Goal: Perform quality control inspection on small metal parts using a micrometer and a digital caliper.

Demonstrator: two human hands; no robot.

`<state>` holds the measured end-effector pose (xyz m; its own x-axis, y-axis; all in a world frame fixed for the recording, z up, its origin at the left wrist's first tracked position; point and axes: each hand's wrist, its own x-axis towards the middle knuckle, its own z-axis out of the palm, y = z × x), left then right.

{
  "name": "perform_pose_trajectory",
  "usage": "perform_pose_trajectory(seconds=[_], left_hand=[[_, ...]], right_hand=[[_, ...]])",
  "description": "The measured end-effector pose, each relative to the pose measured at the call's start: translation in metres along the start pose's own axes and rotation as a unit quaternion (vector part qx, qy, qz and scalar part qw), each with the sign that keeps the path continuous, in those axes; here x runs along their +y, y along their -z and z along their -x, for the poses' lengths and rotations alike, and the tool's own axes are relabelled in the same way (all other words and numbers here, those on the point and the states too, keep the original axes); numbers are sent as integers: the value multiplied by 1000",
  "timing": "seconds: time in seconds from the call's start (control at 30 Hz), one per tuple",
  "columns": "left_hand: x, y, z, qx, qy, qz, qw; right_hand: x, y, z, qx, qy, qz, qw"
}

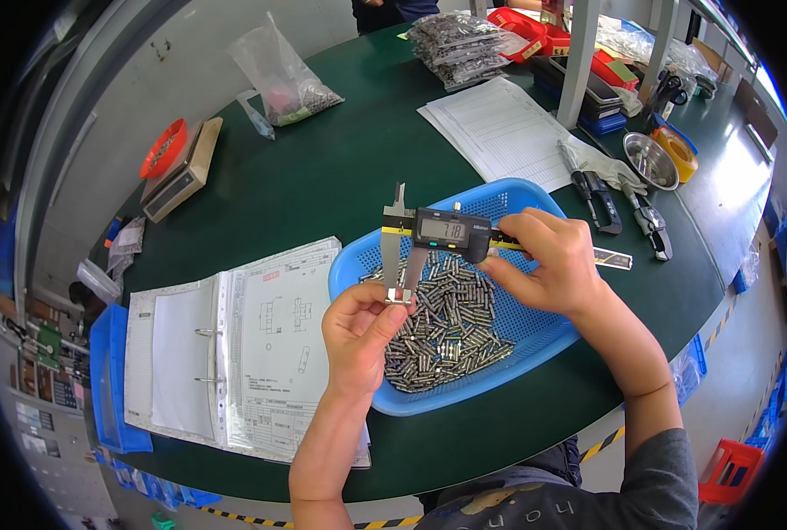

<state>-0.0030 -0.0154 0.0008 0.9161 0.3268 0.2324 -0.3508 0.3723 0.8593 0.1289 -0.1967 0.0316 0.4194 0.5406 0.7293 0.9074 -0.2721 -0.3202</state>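
My right hand (pixel 548 261) grips the beam of a digital caliper (pixel 451 231), its thumb under the display housing. The caliper's jaws point down over a blue perforated basket (pixel 535 340). Between finger and thumb, my left hand (pixel 363 331) pinches a small metal pin (pixel 399 299) at the jaw tips. The jaws stand slightly apart around part of the pin; exact contact is too small to tell. Many similar short metal pins (pixel 451 327) lie heaped in the basket below both hands.
Left of the basket lies an open ring binder (pixel 226 353) with drawings. A scale (pixel 181 172) carries a red dish. Farther back are a bag of parts (pixel 292 88), stacked bags (pixel 455 44) and paper sheets (pixel 499 128). Micrometers (pixel 601 201) and a metal bowl (pixel 650 161) sit at the right.
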Motion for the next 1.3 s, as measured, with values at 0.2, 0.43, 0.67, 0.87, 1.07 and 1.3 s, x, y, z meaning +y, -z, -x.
perform_pose_trajectory(seconds=[0.2,0.43,0.67,0.87,1.07,1.3], left_hand=[[2,0,0,-4,4,-12,1000],[6,-2,-2,-21,50,40,998],[5,2,-1,-42,69,65,995],[3,2,-2,-46,62,69,995],[4,3,-1,-49,60,68,995],[7,1,-3,-43,77,73,993]], right_hand=[[0,-1,0,15,7,-3,1000],[0,2,0,8,9,2,1000],[-1,1,-1,2,14,6,1000],[-1,2,-1,-22,19,5,1000],[1,-2,-2,-5,30,-11,999],[1,0,-1,-6,34,17,999]])
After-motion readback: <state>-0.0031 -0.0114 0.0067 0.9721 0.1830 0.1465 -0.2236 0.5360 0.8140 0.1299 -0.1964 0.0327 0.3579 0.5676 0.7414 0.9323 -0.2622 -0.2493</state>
